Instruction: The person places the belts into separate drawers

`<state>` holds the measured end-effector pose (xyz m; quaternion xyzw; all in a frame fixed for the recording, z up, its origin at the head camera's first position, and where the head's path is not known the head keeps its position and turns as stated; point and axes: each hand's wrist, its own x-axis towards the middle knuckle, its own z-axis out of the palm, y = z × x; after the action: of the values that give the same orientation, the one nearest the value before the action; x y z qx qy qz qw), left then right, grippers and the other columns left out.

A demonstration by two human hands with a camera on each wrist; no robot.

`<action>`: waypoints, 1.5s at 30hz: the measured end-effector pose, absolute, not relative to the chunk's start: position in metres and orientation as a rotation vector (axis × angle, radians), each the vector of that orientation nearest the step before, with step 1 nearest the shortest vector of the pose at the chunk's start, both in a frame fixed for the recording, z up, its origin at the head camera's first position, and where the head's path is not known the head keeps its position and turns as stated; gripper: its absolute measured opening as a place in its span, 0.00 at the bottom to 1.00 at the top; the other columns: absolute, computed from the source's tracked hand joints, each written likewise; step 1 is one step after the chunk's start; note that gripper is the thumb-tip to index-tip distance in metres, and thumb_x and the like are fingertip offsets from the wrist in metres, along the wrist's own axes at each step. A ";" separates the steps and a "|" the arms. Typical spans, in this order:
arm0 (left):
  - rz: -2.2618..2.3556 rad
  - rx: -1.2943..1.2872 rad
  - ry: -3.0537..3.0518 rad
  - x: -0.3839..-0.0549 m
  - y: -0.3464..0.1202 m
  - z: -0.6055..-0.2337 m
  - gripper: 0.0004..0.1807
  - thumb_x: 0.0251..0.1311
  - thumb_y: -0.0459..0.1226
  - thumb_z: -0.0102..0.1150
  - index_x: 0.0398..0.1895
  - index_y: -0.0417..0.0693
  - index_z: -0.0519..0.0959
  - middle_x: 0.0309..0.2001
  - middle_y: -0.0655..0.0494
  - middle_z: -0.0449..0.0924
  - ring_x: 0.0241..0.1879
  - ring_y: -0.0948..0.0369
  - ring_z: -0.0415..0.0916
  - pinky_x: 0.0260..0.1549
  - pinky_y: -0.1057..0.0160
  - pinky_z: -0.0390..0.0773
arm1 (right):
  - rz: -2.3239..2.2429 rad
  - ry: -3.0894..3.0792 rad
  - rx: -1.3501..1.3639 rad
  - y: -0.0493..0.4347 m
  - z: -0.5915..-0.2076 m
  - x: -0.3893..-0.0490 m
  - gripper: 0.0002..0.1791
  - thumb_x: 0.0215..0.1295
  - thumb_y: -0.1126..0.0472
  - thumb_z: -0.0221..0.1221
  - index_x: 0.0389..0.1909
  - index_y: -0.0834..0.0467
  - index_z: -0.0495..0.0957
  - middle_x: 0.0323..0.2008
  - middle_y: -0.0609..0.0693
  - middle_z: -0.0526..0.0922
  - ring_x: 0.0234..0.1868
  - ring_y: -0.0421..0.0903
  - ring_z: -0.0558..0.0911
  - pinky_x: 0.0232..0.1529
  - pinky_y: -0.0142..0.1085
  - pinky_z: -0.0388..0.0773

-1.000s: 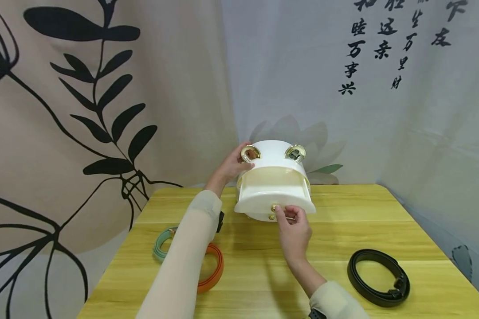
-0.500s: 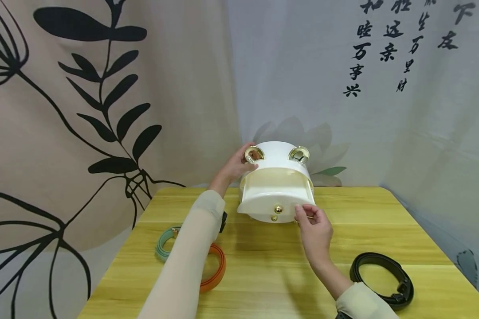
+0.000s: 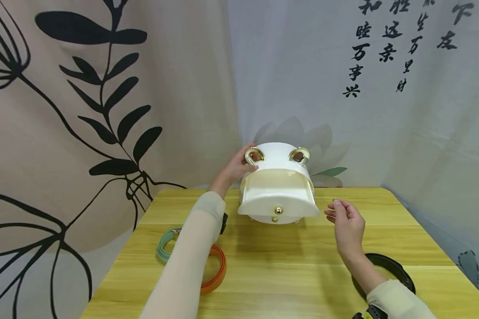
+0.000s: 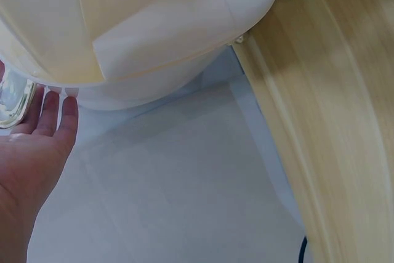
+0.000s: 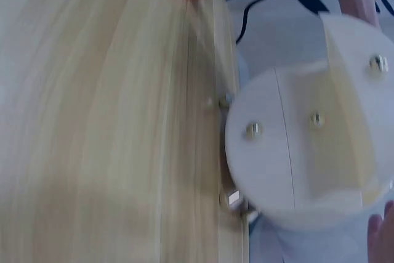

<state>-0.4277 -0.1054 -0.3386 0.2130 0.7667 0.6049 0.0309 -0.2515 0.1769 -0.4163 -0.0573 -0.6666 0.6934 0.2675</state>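
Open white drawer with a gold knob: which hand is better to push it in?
Probably the right hand: it looks free, beside the drawer, while the left hand grips the glossy white rounded box.

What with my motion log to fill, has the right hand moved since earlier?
Yes: against the table, the right hand has moved right, away from the white drawer box.

White box; gold rings, gold knob; green coil; orange coil; black coil; yellow, wood-grained tabletop; pale backdrop, black leaf print.
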 end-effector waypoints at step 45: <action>1.845 0.666 2.388 -0.425 -0.106 -0.339 0.43 0.62 0.22 0.59 0.78 0.52 0.55 0.70 0.38 0.63 0.69 0.44 0.60 0.66 0.56 0.64 | 1.980 -3.064 0.525 0.372 -0.467 -0.275 0.34 0.78 0.57 0.48 0.74 0.72 0.49 0.71 0.74 0.55 0.66 0.63 0.68 0.59 0.55 0.71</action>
<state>-0.4253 -0.1065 -0.3387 0.2155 0.7724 0.5968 0.0259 -0.2752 0.3724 -0.4667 0.1373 -0.8007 0.5175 -0.2688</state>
